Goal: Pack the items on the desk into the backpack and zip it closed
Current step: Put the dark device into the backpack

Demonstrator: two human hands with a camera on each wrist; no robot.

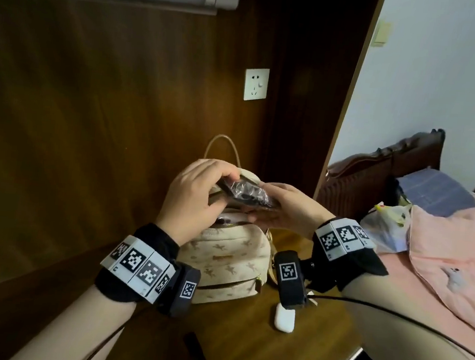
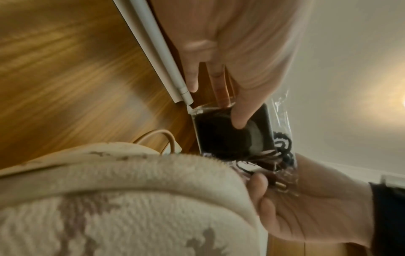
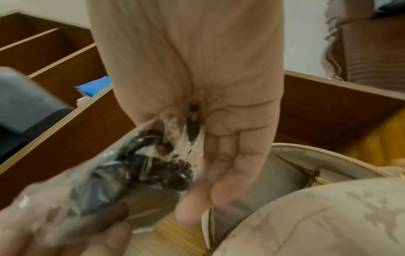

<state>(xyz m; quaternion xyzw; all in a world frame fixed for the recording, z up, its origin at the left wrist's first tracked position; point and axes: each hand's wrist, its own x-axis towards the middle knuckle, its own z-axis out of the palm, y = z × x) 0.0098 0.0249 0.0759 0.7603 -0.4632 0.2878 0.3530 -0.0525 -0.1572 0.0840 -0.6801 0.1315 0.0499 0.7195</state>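
Both hands are up over the open top of the backpack (image 1: 223, 254), a small cream one with a faded horse-ish print, standing upright on the wooden desk (image 1: 257, 353) against the dark wood panel. The left hand (image 1: 194, 199) and right hand (image 1: 288, 211) have hold of the same clear plastic bag (image 1: 246, 193) stuffed with dark cables, one hand pinching each end, so it sits flat just above the unzipped main pocket and isn't inside yet. From the right wrist view you can see the pale lining and the zipper teeth right under the bag. A white earbud case (image 1: 284, 318) lies on the desk beside the backpack's front right corner, apart from it. Wall socket (image 1: 256, 84) on the panel behind, bed with a pink sheet (image 1: 455, 259) off to the right
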